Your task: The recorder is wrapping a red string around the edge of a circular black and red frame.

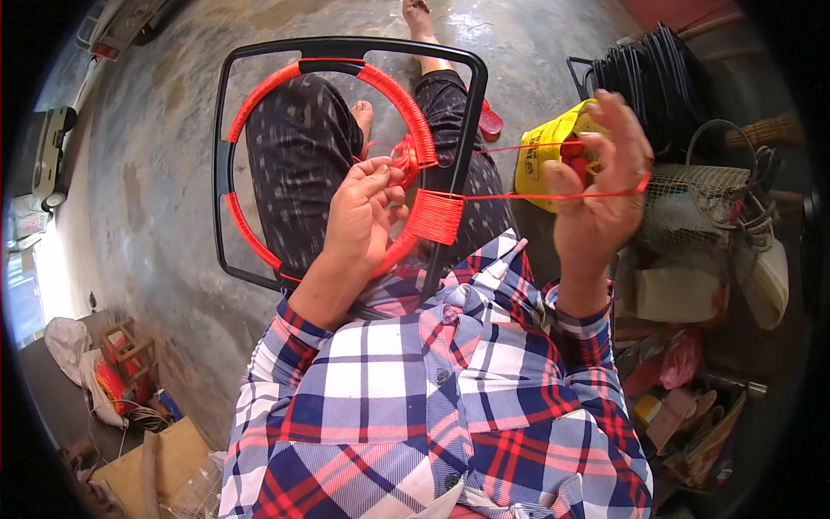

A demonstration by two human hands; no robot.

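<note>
Left hand (363, 216) curled low, fingers pinched — right hand (596, 186) raised, fingers half-closed, palm inward.

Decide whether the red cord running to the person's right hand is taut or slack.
Taut. The red cord runs in a straight line from the wrapped ring to the raised right hand, with no sag.

Home craft workshop, indicated by bare concrete floor (173, 173), stacked black frames (653, 73), netting (692, 203), cardboard (164, 458), clutter kept along walls.
</note>
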